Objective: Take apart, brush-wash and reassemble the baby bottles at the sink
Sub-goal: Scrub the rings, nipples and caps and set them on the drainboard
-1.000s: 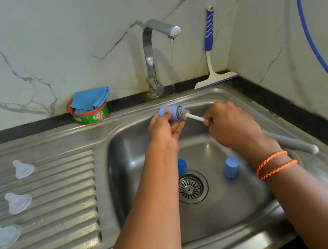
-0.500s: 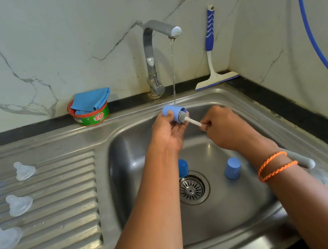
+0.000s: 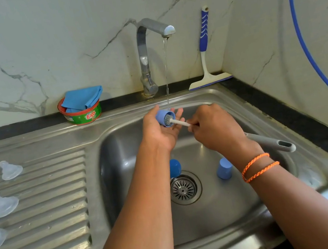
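- The brush-washing step is in hand: a small blue plastic cap [image 3: 164,118] sits under the thin stream from the steel tap [image 3: 152,30], with the bristled head of a long grey-handled bottle brush [image 3: 270,143] pushed into its open mouth.
- The left hand [image 3: 160,129] lies palm up over the steel sink [image 3: 282,202], thumb and fingers curled round the cap — mouth facing right.
- The right hand [image 3: 214,127] pinches the brush's white stem close to the head, and the grey handle trails back past the wrist.
- Two more blue caps [image 3: 224,168] wait by the drain; clear silicone teats [image 3: 10,170] rest on the ribbed draining board.
- Next, I judge, comes a rinse of this cap and setting it aside — calling for a firm grip, since it looks wet and slippery.
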`<state>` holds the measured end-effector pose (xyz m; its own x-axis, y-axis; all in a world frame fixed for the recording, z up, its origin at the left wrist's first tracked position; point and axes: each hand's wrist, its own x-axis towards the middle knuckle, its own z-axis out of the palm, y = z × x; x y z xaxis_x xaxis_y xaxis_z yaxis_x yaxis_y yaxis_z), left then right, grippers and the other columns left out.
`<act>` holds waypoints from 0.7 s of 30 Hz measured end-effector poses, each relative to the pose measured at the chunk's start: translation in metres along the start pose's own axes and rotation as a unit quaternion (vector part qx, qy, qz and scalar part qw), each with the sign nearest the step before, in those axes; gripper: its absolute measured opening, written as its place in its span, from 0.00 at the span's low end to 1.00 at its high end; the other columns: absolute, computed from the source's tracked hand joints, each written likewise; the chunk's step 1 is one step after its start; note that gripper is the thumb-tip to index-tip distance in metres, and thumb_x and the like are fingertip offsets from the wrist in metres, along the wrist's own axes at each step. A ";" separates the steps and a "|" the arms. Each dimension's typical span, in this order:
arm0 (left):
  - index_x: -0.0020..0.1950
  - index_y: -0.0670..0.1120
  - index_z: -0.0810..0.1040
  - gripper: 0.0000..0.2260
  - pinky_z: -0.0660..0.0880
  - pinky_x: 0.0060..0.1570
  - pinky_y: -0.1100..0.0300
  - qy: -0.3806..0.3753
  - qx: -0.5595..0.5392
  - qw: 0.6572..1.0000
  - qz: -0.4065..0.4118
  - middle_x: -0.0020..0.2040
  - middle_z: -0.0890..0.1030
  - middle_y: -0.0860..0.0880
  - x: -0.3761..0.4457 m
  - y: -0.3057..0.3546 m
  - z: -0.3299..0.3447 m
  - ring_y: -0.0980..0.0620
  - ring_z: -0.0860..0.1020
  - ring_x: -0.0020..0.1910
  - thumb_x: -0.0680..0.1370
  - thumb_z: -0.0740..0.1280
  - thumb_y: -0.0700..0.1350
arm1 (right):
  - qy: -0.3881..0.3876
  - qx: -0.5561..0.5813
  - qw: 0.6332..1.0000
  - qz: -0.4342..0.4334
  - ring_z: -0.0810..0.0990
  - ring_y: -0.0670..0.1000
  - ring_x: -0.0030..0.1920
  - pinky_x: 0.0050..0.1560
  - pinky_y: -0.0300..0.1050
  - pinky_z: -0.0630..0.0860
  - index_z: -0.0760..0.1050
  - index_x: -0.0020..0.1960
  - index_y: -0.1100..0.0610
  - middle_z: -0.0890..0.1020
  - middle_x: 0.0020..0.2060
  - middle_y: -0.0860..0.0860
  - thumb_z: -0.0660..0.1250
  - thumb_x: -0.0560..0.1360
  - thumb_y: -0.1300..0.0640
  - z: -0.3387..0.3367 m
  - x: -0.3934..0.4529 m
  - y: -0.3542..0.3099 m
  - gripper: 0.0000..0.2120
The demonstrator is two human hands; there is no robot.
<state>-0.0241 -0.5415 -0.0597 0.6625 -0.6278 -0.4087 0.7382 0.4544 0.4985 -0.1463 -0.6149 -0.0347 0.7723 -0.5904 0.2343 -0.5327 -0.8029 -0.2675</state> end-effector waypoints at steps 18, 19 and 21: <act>0.74 0.41 0.72 0.19 0.80 0.61 0.40 0.063 -0.093 0.991 0.070 0.62 0.79 0.35 0.008 0.008 -0.007 0.38 0.83 0.58 0.84 0.67 0.41 | -0.019 -0.011 0.999 0.028 0.76 0.58 0.45 0.45 0.49 0.71 0.85 0.57 0.46 0.82 0.48 0.54 0.66 0.83 0.41 -0.030 -0.014 0.007 0.13; 0.74 0.40 0.71 0.19 0.80 0.60 0.40 0.065 -0.101 0.990 0.069 0.60 0.80 0.34 0.008 0.008 -0.007 0.38 0.84 0.57 0.84 0.67 0.42 | -0.028 -0.004 0.999 0.032 0.77 0.58 0.45 0.45 0.49 0.73 0.85 0.56 0.46 0.83 0.49 0.54 0.65 0.84 0.41 -0.030 -0.014 0.008 0.13; 0.74 0.39 0.71 0.19 0.80 0.60 0.39 0.065 -0.109 0.989 0.070 0.59 0.81 0.34 0.008 0.010 -0.007 0.38 0.84 0.55 0.84 0.67 0.43 | -0.044 0.038 0.998 0.035 0.80 0.59 0.45 0.44 0.50 0.75 0.84 0.51 0.48 0.82 0.46 0.55 0.63 0.84 0.45 -0.027 -0.015 0.011 0.13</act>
<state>-0.0108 -0.5375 -0.0635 0.7600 -0.4693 -0.4496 0.6391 0.6653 0.3860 -0.1731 -0.6168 -0.0160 0.7631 -0.6329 0.1311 -0.5609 -0.7492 -0.3521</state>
